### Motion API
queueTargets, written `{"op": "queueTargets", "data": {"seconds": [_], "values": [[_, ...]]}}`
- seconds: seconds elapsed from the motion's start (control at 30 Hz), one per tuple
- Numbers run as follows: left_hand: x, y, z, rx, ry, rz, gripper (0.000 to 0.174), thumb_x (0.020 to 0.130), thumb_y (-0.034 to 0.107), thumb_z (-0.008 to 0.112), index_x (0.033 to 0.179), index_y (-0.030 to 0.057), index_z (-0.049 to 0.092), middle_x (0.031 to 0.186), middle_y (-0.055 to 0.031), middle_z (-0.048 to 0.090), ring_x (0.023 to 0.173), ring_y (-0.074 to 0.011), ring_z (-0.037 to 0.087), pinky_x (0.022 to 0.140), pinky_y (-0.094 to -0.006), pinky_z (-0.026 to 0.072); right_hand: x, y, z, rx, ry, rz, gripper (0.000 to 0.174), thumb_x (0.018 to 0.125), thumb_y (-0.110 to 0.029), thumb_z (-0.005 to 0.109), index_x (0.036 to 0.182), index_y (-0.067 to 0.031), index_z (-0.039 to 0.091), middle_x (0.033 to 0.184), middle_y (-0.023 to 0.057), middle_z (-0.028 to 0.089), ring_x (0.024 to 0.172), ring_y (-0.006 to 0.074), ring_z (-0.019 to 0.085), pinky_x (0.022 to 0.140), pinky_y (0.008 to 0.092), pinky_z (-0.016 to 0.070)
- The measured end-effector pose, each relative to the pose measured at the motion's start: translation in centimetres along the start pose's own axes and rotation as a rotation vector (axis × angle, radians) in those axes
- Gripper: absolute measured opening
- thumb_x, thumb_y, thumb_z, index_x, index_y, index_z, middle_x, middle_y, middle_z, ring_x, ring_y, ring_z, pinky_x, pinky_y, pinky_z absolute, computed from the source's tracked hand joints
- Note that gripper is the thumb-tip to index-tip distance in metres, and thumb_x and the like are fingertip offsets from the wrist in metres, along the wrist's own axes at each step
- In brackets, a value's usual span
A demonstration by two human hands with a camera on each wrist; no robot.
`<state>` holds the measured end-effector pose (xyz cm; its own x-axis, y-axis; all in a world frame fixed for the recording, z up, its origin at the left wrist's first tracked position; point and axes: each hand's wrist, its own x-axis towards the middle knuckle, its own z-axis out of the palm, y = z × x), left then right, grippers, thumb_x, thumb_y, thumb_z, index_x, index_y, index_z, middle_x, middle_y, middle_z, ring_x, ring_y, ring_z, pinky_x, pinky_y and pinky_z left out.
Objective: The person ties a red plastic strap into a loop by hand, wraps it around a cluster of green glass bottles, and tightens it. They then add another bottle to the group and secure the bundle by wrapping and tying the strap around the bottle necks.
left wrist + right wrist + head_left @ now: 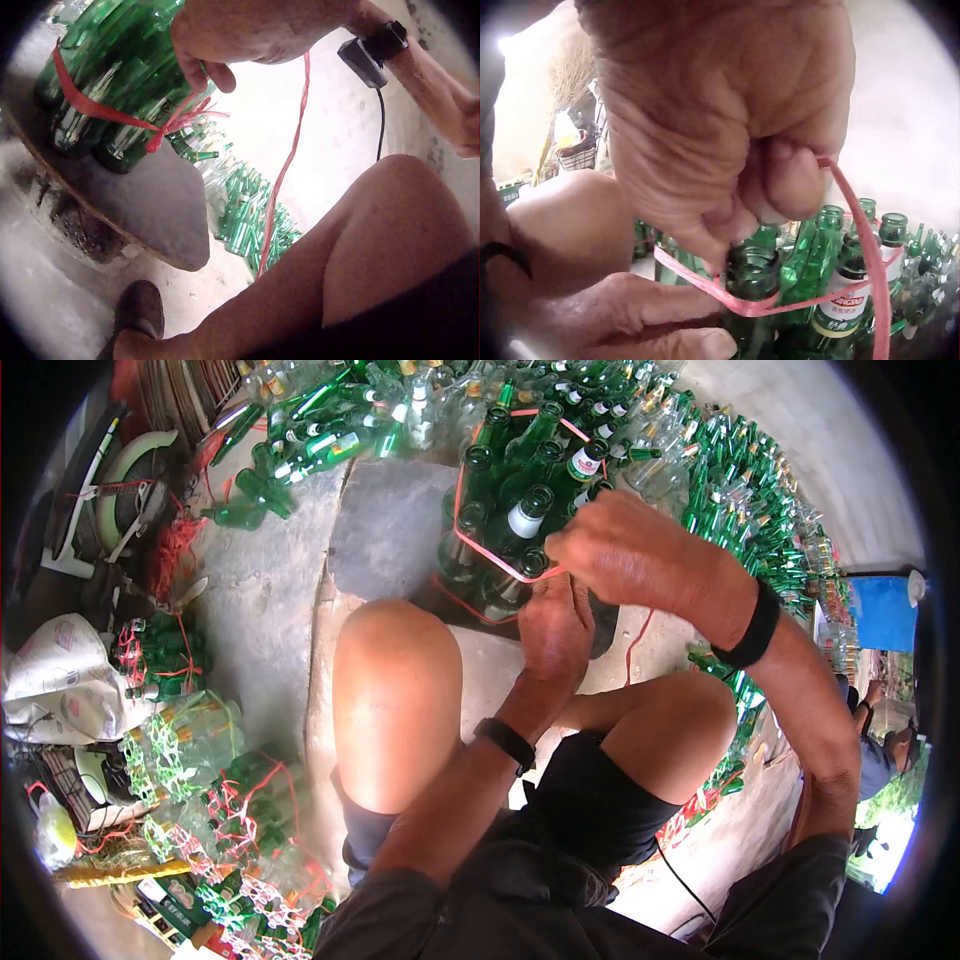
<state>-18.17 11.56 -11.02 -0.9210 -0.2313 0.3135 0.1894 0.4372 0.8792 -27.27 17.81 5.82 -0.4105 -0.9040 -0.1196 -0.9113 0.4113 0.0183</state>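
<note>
Green glass bottles [538, 498] stand upright in a tight bundle, some with white labels. Pink plastic twine [497, 560] loops round their necks, and a lower red band [103, 111] with a knot circles their bodies. My right hand [640, 550] is curled above the nearest bottle neck [751, 274] and pinches the twine, a length of which runs out from its fingers. Just below it, my left hand [555, 628] holds the twine against that neck; its fingertips are partly hidden in the head view.
The bundle rests on a dark stone slab [161, 202]. Masses of loose bottles [745, 490] cover the floor behind and to the right. Netted bottles [250, 800] and a white sack [65, 675] lie at left. Loose red twine [285, 165] trails nearby. Another person [885, 760] is at far right.
</note>
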Motion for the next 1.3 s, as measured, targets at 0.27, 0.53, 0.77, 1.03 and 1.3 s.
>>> {"op": "queueTargets", "data": {"seconds": [0.27,0.53,0.77,1.03,1.3], "values": [[0.4,0.6,-0.2,-0.037,0.064,0.033,0.022,0.102,0.017,0.057,0.111,-0.0028,0.062,0.089,-0.0269,0.065,0.073,-0.0451,0.066,0.062,-0.0511,0.0543,1.5,3.5,1.6,0.299,-0.022,0.051,0.013,0.073,-0.005,0.062,0.063,0.0007,0.056,0.063,0.0227,0.052,0.061,0.0438,0.054,0.057,0.0498,0.0431],[0.5,0.7,-0.1,-0.108,0.111,0.042,0.012,0.099,0.007,0.060,0.107,-0.0006,0.064,0.086,-0.0232,0.065,0.075,-0.0437,0.064,0.064,-0.0482,0.0505,2.4,3.7,1.3,0.294,-0.054,0.094,0.015,0.068,-0.003,0.060,0.057,0.0024,0.052,0.058,0.0238,0.048,0.056,0.0436,0.050,0.055,0.0478,0.0420],[0.5,1.3,-0.6,-0.090,0.075,-0.013,0.015,0.099,0.008,0.060,0.111,-0.0011,0.063,0.089,-0.0237,0.065,0.077,-0.0447,0.064,0.065,-0.0491,0.0509,2.6,3.0,0.7,0.098,-0.103,0.177,0.006,0.068,-0.001,0.067,0.069,0.0034,0.071,0.070,0.0259,0.066,0.071,0.0407,0.071,0.066,0.0455,0.0575],[0.8,1.0,-0.5,-0.123,0.073,0.013,0.036,0.101,0.013,0.058,0.132,-0.0053,0.054,0.091,-0.0297,0.066,0.079,-0.0475,0.066,0.065,-0.0513,0.0530,0.2,4.7,1.2,0.200,0.022,0.274,0.016,0.072,-0.008,0.074,0.066,0.0041,0.066,0.067,0.0246,0.063,0.069,0.0437,0.067,0.063,0.0500,0.0529],[0.5,1.2,-0.7,-0.067,0.066,0.002,0.023,0.101,0.009,0.057,0.122,0.0001,0.060,0.096,-0.0238,0.068,0.086,-0.0437,0.068,0.071,-0.0484,0.0540,-2.8,3.5,3.6,0.271,0.309,0.385,0.011,0.075,-0.008,0.071,0.070,0.0005,0.065,0.070,0.0226,0.061,0.068,0.0445,0.059,0.061,0.0493,0.0484]]}}
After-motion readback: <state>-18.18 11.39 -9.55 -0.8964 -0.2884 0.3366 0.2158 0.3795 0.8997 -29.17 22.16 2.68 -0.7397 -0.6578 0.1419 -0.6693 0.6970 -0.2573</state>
